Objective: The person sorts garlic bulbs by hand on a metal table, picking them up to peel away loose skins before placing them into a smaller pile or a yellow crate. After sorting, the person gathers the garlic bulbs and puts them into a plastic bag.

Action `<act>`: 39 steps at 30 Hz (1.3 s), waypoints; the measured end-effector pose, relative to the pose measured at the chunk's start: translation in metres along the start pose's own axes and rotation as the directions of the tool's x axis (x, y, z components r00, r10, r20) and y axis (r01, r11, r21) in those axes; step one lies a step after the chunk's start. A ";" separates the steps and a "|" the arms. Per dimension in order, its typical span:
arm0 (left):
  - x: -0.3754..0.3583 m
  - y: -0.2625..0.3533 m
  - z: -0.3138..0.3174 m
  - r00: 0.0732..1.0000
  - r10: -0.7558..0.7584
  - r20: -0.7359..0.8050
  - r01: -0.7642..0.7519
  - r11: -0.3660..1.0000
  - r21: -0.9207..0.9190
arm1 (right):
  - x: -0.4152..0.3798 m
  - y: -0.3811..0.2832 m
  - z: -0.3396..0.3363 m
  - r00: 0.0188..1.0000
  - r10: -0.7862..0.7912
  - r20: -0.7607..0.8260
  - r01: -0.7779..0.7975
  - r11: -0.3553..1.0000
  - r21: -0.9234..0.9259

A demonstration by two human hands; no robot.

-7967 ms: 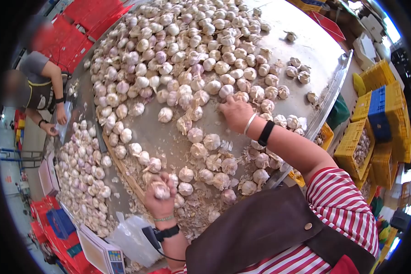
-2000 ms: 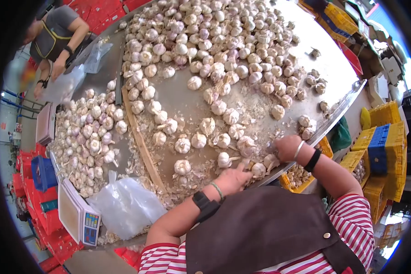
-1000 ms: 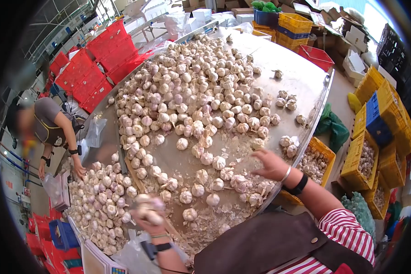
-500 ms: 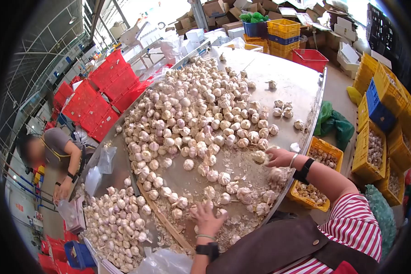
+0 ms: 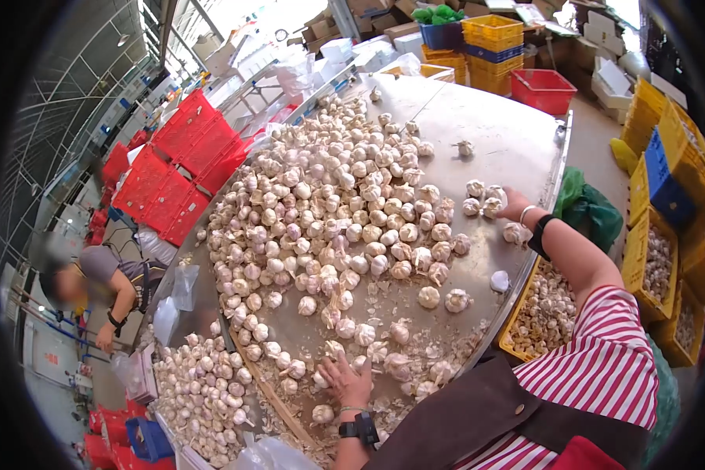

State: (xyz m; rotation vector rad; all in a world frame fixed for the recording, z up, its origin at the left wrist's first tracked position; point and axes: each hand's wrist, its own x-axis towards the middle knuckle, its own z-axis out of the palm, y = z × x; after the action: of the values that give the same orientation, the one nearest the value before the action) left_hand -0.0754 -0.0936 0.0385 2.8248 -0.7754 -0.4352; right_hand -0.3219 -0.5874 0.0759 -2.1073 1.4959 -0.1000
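Observation:
My left hand (image 5: 346, 384) lies low at the near side of the metal table, its fingers spread over and touching garlic bulbs (image 5: 321, 413) among loose skins. Farther out, my right hand (image 5: 515, 205) reaches to the table's right side. Its fingertips are against a small group of garlic bulbs (image 5: 475, 189); the fingers look apart, though partly hidden, and no bulb shows lifted. One more bulb (image 5: 517, 233) sits just below that hand. A large heap of garlic (image 5: 329, 196) covers the middle of the table.
A wooden strip (image 5: 270, 392) divides the table from a second garlic pile (image 5: 200, 392). A yellow crate (image 5: 509, 338) of bulbs stands under the right edge. Stacked yellow crates (image 5: 642, 258) are farther right, red crates (image 5: 172, 204) at left. Another person (image 5: 113, 286) stands at left.
My right hand has moved away from the pale bulb near the heap to the small group farther up. Two bulbs now sit apart where it was. My left hand remains low, fingers spread.

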 end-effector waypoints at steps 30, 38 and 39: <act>0.276 0.188 -0.098 0.926 0.322 -0.197 -0.308 0.946 0.097 | 0.351 -0.150 0.012 0.790 -0.601 -0.122 0.611 0.788 0.075; 0.437 0.293 -0.084 0.946 0.323 0.011 -0.318 0.926 0.205 | 0.386 -0.205 0.037 0.923 -0.284 0.261 0.314 0.946 -0.080; 0.441 0.303 -0.081 0.970 0.229 0.085 -0.242 0.948 0.208 | 0.376 -0.216 0.041 0.890 -0.340 0.304 0.395 0.908 -0.141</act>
State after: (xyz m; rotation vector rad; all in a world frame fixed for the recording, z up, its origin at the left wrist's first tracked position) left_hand 0.1712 -0.5728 0.0879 2.8729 -1.2272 -0.4205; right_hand 0.0193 -0.8575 0.0504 -2.4317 0.9636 0.2047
